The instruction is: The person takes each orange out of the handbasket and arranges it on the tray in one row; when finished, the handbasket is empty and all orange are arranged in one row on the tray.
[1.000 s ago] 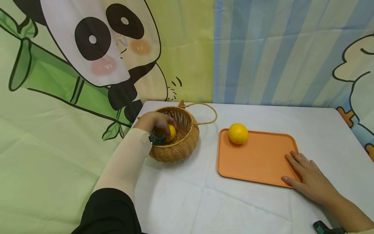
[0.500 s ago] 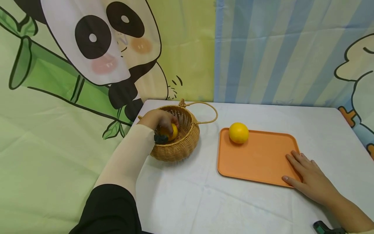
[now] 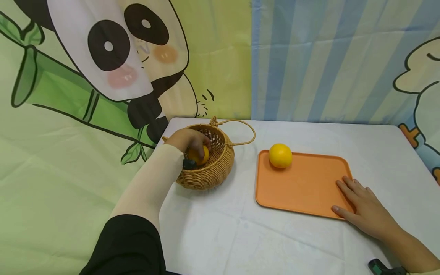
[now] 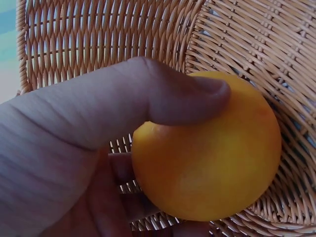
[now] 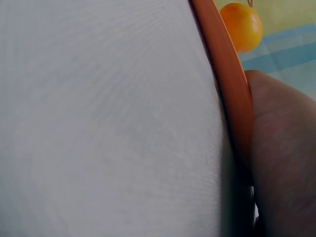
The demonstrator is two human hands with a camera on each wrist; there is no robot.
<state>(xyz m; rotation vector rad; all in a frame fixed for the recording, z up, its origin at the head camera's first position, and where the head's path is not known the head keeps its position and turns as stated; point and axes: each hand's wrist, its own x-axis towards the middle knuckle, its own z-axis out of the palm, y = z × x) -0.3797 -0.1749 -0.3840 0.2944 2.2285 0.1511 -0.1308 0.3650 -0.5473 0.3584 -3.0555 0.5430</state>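
Inside the round wicker basket [image 3: 209, 178], my left hand [image 3: 190, 140] grips an orange [image 4: 212, 168]. The left wrist view shows the thumb laid across the top of the fruit and the other fingers curled beneath it, partly hidden. Woven wicker surrounds hand and fruit there. My right hand [image 3: 369, 212] rests with spread, straight fingers on the right end of an orange tray [image 3: 302, 187]. Its thumb lies over the tray's rim in the right wrist view. A second orange [image 3: 280, 156] sits at the tray's back left corner.
The basket's loop handle [image 3: 252, 133] sticks out to the right, toward the tray. A white cloth [image 3: 220, 229] covers the table. Behind it hangs a printed curtain [image 3: 220, 57] with a panda and blue stripes.
My left hand has shifted slightly right and deeper into the basket along with the orange, then nearly stopped. The right hand, the tray and the second orange stay put.
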